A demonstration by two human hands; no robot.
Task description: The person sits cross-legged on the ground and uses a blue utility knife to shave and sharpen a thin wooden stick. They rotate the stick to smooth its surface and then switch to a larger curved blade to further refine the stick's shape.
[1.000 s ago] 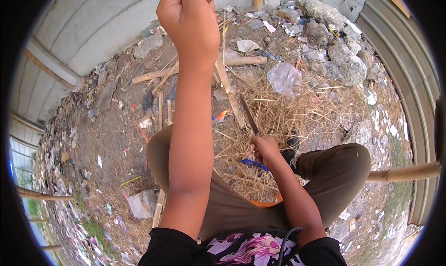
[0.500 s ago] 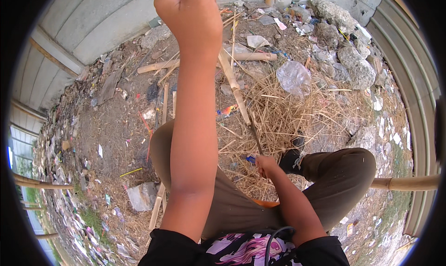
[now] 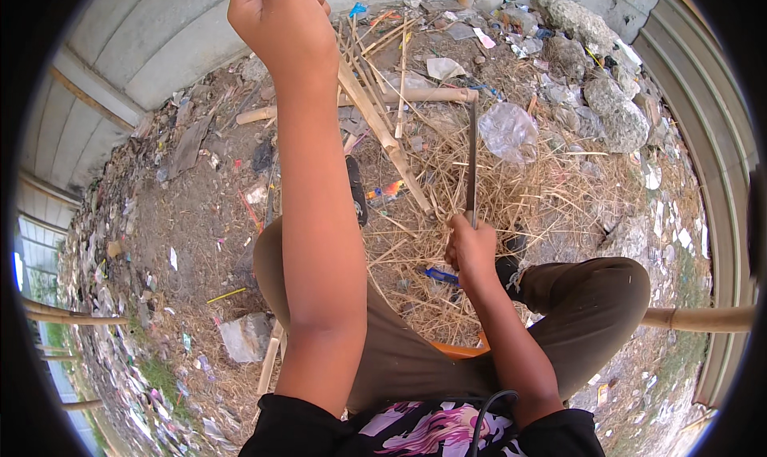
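The left hand point(image 3: 284, 17) is curling beyond the upper visible end of the strip point(image 3: 391, 147); its fingers are running out of view, so I cannot tell whether it is clamping that end, perhaps for steadiness. The strip is slanting across the pole point(image 3: 435, 95), which is possibly propping it. Right of the strip's lower end, well apart from the left, the right hand point(image 3: 473, 253) is gripping the knife point(image 3: 472, 161), blade pointing forward, presumably keeping clear of the legs point(image 3: 575, 301).
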